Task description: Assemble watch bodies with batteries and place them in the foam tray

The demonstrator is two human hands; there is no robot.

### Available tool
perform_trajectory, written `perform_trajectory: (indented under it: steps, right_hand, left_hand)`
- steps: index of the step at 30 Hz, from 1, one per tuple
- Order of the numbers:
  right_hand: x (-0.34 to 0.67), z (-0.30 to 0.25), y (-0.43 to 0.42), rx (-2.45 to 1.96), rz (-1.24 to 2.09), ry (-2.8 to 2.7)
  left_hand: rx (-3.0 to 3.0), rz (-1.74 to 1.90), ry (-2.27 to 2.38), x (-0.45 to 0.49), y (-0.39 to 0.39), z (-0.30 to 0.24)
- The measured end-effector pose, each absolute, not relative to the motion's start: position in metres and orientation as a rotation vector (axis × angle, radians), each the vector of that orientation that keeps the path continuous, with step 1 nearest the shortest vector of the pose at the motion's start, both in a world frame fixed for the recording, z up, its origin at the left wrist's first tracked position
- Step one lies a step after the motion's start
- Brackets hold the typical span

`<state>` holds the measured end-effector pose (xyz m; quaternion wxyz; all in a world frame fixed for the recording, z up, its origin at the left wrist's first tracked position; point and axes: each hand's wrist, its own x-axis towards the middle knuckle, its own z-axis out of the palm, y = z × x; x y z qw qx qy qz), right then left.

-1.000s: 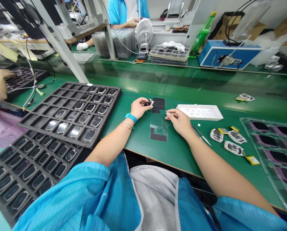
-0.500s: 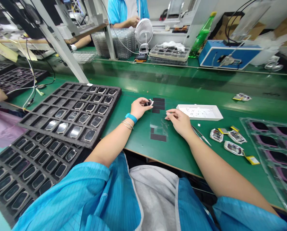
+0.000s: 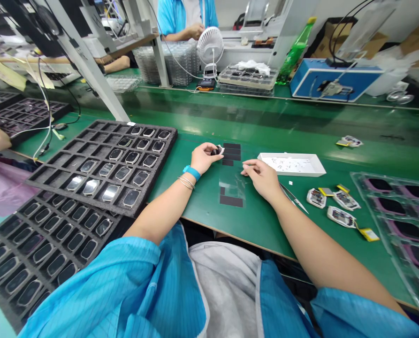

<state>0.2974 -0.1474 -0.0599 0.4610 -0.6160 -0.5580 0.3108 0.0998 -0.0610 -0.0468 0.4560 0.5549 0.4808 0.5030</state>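
Nearest, anything dropped could slip off the worktop's edge at lower centre. Right of centre, tweezers lie beside the right hand, easily nudged; its fingertips bunch together, contents untellable. Mid-frame, the left hand pinches a watch piece; a loose hold could drop it. Beyond, the worktop leaves room to move.

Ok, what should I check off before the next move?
1. Left grip closed on the small dark and white piece: ok.
2. Right grip holding something: cannot tell, too small to see.
3. Clear film on the bench: ok.
4. White box upright: ok, small pieces inside.
5. Tweezers in hand: not ok, lying on the bench.
6. White cases near the tweezers closed up: not ok, insides exposed.
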Motion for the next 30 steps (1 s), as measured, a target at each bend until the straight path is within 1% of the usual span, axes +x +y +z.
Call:
perform_trajectory:
  steps: [30]
  right_hand:
    - [0.2964, -0.0574, -0.1485, -1.524, 0.768, -1.382]
  left_hand:
    - [1.392, 1.246, 1.169, 0.099, -0.0601, -0.0493]
